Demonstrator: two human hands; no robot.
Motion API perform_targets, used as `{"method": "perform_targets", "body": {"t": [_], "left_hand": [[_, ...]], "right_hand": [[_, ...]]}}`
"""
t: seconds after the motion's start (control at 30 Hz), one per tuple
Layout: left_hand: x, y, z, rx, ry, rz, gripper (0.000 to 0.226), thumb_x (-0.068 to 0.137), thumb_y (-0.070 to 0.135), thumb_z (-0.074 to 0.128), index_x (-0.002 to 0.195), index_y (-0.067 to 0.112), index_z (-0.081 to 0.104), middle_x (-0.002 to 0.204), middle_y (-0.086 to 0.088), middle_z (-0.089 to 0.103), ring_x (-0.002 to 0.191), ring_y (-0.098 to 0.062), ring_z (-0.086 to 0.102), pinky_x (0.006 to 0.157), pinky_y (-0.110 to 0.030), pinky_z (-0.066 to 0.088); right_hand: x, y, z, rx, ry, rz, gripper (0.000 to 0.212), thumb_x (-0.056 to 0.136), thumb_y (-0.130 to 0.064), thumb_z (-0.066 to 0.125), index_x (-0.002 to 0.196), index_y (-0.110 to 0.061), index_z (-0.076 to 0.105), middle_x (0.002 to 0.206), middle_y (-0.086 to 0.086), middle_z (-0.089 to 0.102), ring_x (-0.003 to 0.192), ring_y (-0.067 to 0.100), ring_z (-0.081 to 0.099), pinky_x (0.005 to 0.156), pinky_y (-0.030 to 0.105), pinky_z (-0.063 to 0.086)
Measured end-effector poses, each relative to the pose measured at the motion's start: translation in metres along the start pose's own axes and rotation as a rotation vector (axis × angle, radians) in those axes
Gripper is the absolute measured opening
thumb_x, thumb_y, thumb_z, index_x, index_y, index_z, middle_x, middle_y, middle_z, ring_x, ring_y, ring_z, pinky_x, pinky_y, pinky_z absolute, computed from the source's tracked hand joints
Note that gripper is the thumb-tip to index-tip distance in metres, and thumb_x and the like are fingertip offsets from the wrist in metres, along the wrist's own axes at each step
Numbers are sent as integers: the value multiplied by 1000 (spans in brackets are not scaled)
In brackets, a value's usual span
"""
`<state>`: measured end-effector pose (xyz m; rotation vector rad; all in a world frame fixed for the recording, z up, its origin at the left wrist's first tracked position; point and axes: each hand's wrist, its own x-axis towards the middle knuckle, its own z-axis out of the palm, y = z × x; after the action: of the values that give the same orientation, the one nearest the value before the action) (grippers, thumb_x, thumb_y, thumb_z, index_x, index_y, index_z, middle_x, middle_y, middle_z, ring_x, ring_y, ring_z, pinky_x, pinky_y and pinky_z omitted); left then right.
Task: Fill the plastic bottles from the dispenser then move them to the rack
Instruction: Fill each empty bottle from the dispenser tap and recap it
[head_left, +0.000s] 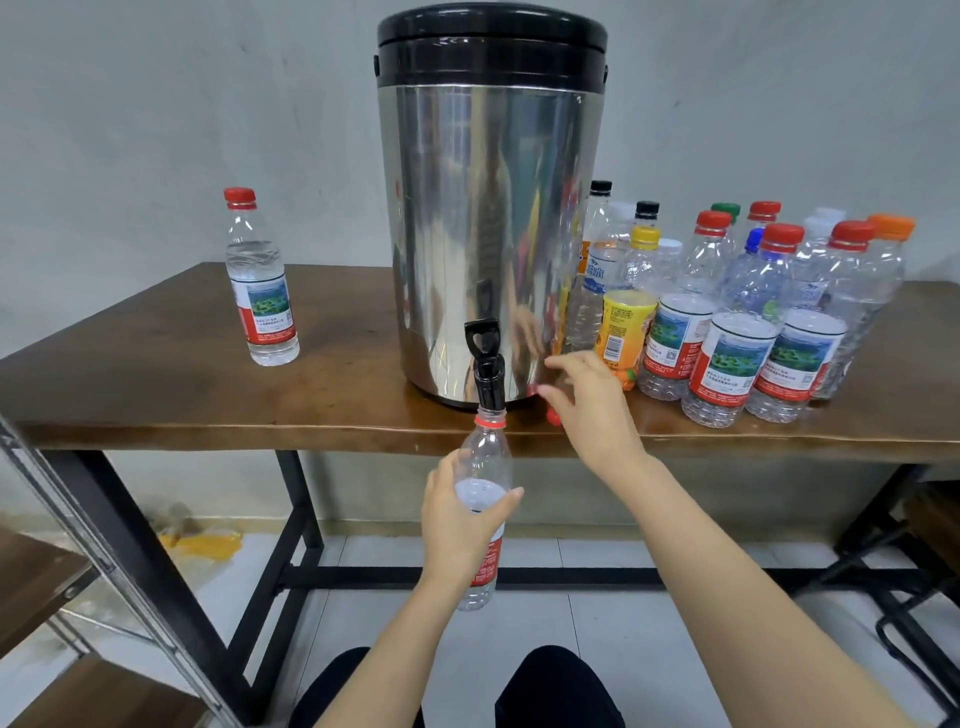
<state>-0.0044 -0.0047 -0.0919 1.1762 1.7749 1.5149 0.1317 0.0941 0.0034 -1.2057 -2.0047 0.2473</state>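
A: Why was the bottle (485, 452) held below the table (156, 374) edge?
B: So its open neck met the tap (488, 374) — left hand (454, 525) wrapped round its middle. Right hand (592, 405), fingers loose and spread, hovered over the cap (552, 415), probably kept near for closing.

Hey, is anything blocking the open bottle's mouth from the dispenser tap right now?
Nothing visible is in the way. The left hand holds the bottle upright, with its uncapped mouth right under the tap.
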Motion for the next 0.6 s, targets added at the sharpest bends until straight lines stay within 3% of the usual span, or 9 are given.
{"method": "perform_targets", "body": {"t": [0.1,0.17,0.27,0.37,0.5,0.6], "left_hand": [[3,6,0,33,30,25,70,71,28,86,130,29,49,122,11,50,110,-8,48,92,-24,38],[3,8,1,28,33,39,73,71,26,87,132,31,47,128,14,51,114,-6,47,93,-23,37],[3,8,2,18,42,42,77,69,27,87,133,34,46,131,15,54,121,-9,49,100,-30,42],[1,9,3,6,36,38,74,69,28,88,129,40,46,124,18,55,116,-8,50,99,-29,44],[-1,10,4,-30,15,28,70,70,29,88,125,43,47,114,22,55,106,-3,50,87,-19,39],[-3,12,6,-39,10,8,71,70,30,87,129,39,48,112,23,53,104,-3,48,87,-20,39]], "right_hand": [[5,-42,-21,146,107,-230,35,96,-17,61,131,-15,59,112,-6,54,91,9,55,84,34,53],[8,-66,-33,85,47,-335,42,95,-19,61,137,-20,54,115,-8,54,94,7,53,80,29,48],[16,-84,-39,-190,-65,-393,45,95,-19,62,139,-25,51,124,-7,53,108,10,46,75,27,43],[18,-86,-34,-286,-55,-431,40,92,-10,64,128,-24,56,118,-5,54,109,13,47,72,31,48],[13,-86,-24,-157,0,-438,28,90,0,62,113,-13,55,110,4,53,95,20,54,72,43,53],[4,-80,-16,-107,95,-485,18,87,4,62,99,-6,55,97,8,52,82,25,55,64,45,52]]}}
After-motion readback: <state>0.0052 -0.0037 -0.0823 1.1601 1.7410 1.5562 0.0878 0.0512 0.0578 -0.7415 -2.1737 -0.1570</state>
